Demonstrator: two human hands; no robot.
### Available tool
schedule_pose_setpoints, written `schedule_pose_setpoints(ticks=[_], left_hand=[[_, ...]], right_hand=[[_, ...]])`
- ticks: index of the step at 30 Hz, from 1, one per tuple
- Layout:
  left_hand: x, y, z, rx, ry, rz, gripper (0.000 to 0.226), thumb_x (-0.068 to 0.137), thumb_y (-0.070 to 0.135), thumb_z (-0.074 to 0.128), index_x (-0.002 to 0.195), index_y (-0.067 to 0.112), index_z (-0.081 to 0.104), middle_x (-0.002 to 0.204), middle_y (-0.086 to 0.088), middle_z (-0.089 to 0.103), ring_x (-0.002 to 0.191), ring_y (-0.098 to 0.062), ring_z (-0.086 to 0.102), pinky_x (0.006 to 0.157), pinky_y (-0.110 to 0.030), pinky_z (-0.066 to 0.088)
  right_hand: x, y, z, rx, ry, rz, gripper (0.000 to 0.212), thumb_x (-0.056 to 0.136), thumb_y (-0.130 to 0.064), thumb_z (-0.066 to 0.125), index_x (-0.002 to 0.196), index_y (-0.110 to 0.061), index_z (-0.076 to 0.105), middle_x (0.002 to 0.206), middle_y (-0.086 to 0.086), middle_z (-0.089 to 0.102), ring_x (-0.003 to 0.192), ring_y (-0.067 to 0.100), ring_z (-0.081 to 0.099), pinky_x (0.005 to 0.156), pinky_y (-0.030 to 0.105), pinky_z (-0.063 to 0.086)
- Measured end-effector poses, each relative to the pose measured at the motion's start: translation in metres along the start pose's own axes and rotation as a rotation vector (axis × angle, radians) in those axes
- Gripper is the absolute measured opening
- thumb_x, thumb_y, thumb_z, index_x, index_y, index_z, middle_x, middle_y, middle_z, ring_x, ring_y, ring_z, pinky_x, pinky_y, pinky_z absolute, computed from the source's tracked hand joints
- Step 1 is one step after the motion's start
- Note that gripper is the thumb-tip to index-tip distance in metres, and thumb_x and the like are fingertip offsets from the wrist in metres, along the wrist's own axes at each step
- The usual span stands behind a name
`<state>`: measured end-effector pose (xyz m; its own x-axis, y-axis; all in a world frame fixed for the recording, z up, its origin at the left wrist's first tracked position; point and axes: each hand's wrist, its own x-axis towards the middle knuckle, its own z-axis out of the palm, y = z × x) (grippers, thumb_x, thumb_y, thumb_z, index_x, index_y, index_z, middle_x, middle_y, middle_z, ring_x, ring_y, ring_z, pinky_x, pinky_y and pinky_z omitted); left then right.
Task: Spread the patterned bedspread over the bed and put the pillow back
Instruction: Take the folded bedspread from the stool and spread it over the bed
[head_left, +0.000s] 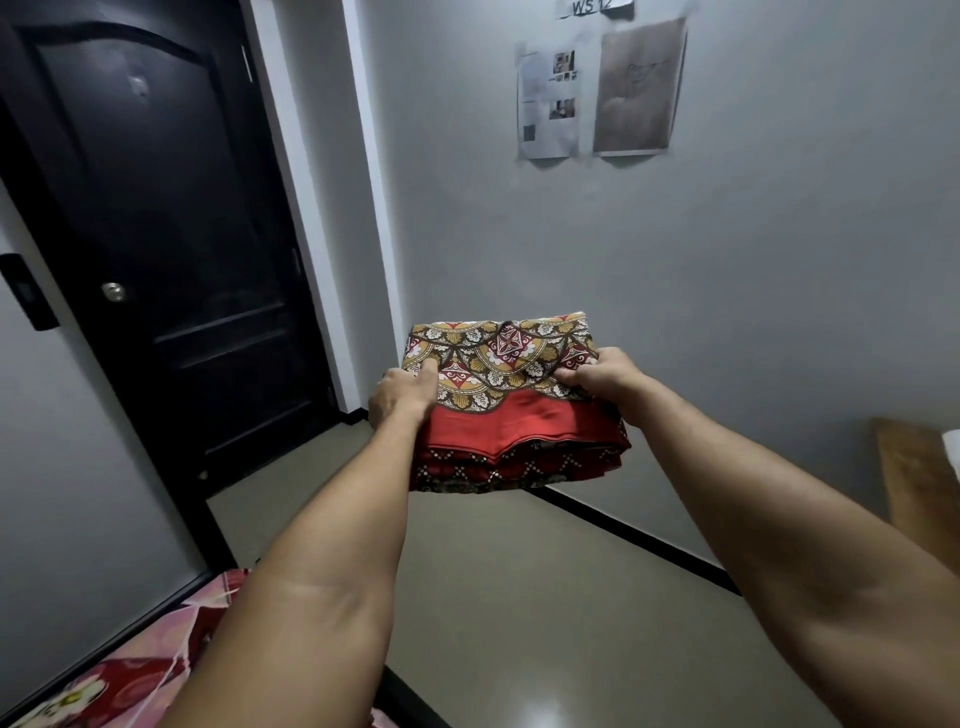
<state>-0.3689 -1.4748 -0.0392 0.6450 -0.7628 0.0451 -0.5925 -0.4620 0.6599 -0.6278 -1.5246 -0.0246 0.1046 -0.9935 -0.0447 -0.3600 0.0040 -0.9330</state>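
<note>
Red and gold patterned bedspread (511, 400) sits folded mid-frame, held up in the air; left hand (402, 397) and right hand (605, 376) both grasp its top layer. Black door (156, 234) upper left.

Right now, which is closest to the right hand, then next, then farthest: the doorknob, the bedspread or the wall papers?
1. Bedspread, held in the right hand.
2. Papers, up on the wall.
3. Doorknob, far left.
</note>
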Motion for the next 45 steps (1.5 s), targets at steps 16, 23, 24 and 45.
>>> schedule_pose_setpoints(ticks=[16, 23, 24, 45], left_hand=[[0.154, 0.051, 0.075, -0.037, 0.247, -0.347, 0.071, 0.083, 0.062, 0.039, 0.115, 0.005, 0.066, 0.111, -0.015, 0.068, 0.099, -0.035, 0.063, 0.074, -0.035, 0.047], [0.190, 0.060, 0.078, -0.034, 0.361, -0.429, 0.074, 0.080, 0.065, 0.038, 0.114, 0.005, 0.067, 0.111, -0.015, 0.069, 0.099, -0.035, 0.063, 0.078, -0.035, 0.049], [0.193, 0.057, 0.077, -0.029, 0.381, -0.442, 0.074, 0.081, 0.065, 0.039, 0.116, 0.005, 0.066, 0.113, -0.016, 0.068, 0.101, -0.036, 0.063, 0.078, -0.036, 0.048], [0.173, -0.133, -0.086, -0.011, 0.856, -0.896, 0.069, 0.088, 0.063, 0.042, 0.118, 0.006, 0.066, 0.119, -0.016, 0.067, 0.107, -0.035, 0.062, 0.075, -0.033, 0.041]], right_hand=[[0.294, -0.011, 0.040, -0.103, -0.415, -0.110, 0.043, 0.059, -0.043, 0.081, 0.093, -0.019, 0.072, 0.098, 0.001, 0.076, 0.094, 0.025, 0.072, 0.092, 0.044, 0.058], [0.370, -0.018, 0.079, -0.115, -0.520, -0.174, 0.053, 0.051, -0.049, 0.080, 0.094, -0.018, 0.072, 0.097, 0.001, 0.076, 0.094, 0.025, 0.072, 0.092, 0.044, 0.057], [0.376, -0.020, 0.089, -0.113, -0.539, -0.176, 0.056, 0.049, -0.050, 0.080, 0.095, -0.017, 0.072, 0.097, 0.001, 0.076, 0.093, 0.025, 0.073, 0.092, 0.044, 0.058], [0.293, -0.154, 0.397, -0.165, -1.145, -0.417, 0.027, 0.078, -0.028, 0.083, 0.098, -0.017, 0.069, 0.102, 0.005, 0.074, 0.092, 0.025, 0.072, 0.091, 0.042, 0.058]])
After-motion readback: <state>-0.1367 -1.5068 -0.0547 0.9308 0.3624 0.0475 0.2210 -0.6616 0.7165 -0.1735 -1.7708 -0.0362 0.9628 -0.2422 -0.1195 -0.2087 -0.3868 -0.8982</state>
